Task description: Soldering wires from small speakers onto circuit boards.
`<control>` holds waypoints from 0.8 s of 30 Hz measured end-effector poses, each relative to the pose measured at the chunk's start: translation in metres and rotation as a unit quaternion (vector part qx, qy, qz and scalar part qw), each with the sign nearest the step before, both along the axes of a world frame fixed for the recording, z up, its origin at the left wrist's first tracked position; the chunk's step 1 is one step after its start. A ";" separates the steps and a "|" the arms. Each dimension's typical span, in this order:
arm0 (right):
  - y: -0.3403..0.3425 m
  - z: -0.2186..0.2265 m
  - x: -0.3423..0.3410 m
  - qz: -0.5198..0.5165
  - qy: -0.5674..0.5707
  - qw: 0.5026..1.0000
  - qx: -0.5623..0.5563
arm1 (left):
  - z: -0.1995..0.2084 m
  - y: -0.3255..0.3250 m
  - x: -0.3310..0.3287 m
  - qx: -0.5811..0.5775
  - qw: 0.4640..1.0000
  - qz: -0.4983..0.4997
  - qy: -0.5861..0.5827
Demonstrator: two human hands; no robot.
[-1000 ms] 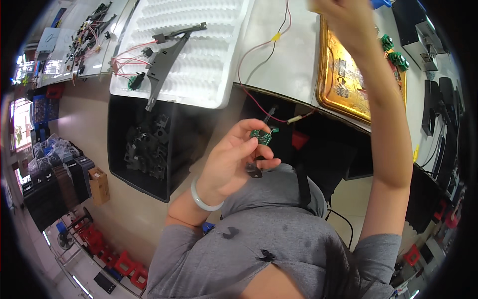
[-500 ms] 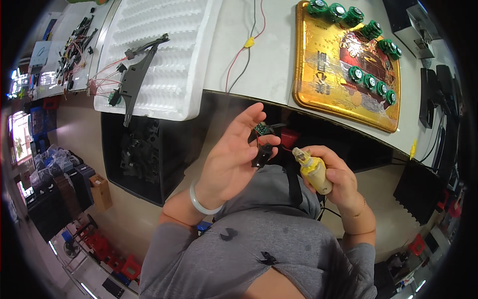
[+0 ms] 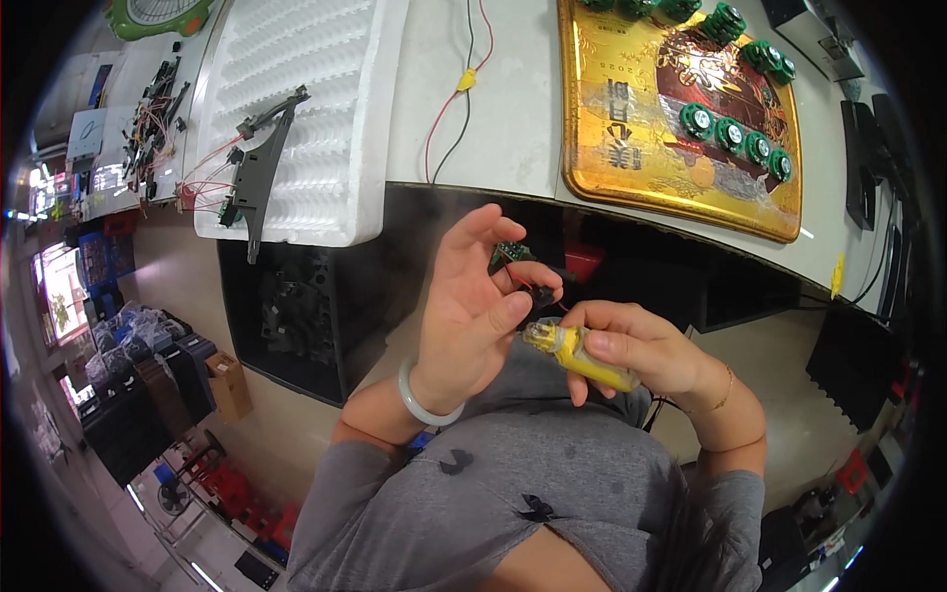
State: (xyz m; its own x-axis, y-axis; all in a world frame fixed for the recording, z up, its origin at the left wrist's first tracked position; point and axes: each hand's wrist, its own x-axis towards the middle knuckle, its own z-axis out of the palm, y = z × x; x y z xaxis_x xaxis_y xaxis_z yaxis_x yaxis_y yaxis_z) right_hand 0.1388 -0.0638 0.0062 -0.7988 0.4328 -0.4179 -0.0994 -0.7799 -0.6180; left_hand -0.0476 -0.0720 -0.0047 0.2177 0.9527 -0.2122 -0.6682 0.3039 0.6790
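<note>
My left hand [image 3: 462,316] is raised in front of my body. Its fingers are closed round a small black part [image 3: 542,294] with a red wire on it. Beside its fingers shows a small green circuit board [image 3: 508,255]. In my right hand [image 3: 651,347] is a yellow squeeze bottle [image 3: 584,361], lying nearly level. The crusted, narrow tip of the bottle points left and sits just below the black part. Whether the tip touches that part I cannot tell.
A white foam tray [image 3: 367,148] bears a long black bracket [image 3: 258,178] with wires. A gold tray [image 3: 592,118] holds several green round speakers. Red and black wires [image 3: 466,81] lie between them. Below the table edge stands a black bin [image 3: 335,355] of black parts.
My right hand has brought the bottle left and tipped it from steep to nearly level, closer to the black part. The left hand has turned the part slightly. The whole view has shifted a little.
</note>
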 end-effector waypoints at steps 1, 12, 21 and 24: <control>0.001 0.000 0.000 0.008 -0.009 1.000 -0.020 | -0.001 -0.001 0.000 0.037 0.999 0.006 0.024; -0.008 -0.002 -0.006 -0.058 0.033 0.988 -0.139 | -0.014 -0.004 0.000 0.138 0.987 -0.002 0.088; -0.018 0.003 -0.021 -0.147 0.040 0.988 0.028 | -0.008 -0.005 0.013 0.140 0.985 0.075 -0.064; -0.010 0.003 -0.009 -0.118 -0.018 0.991 0.059 | -0.007 0.003 0.012 0.126 0.989 0.008 0.071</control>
